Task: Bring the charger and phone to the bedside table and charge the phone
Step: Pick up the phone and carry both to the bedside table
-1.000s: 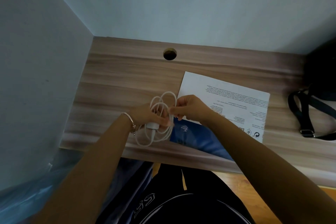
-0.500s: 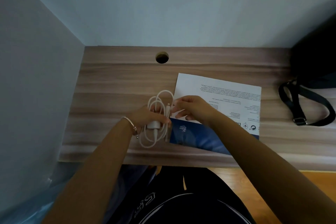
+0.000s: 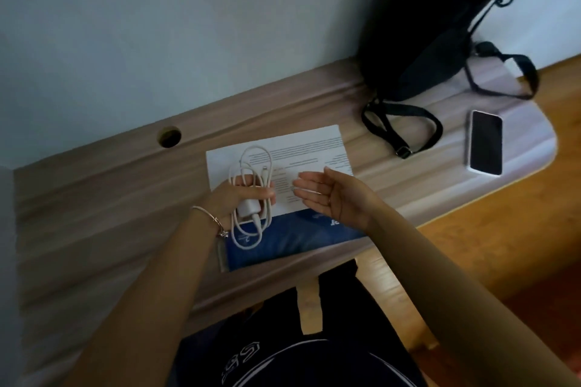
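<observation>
On the desk point(image 3: 94, 214), a printed sheet point(image 3: 311, 151) near the middle, with a booklet point(image 3: 292, 237) just in front of it, overlapping its near edge. Above the sheet's left part, the left hand point(image 3: 234, 198) wrapped around the charger point(image 3: 250, 206) with its coiled cable point(image 3: 254, 160), and just to the right, apart from it, the right hand point(image 3: 330, 195) with fingers spread. Behind and left of the sheet a cable hole point(image 3: 170, 136); to the right a bag point(image 3: 434, 25) against the wall, its strap point(image 3: 401, 126) lying between sheet and phone point(image 3: 485, 141), the phone flat near the right end.
</observation>
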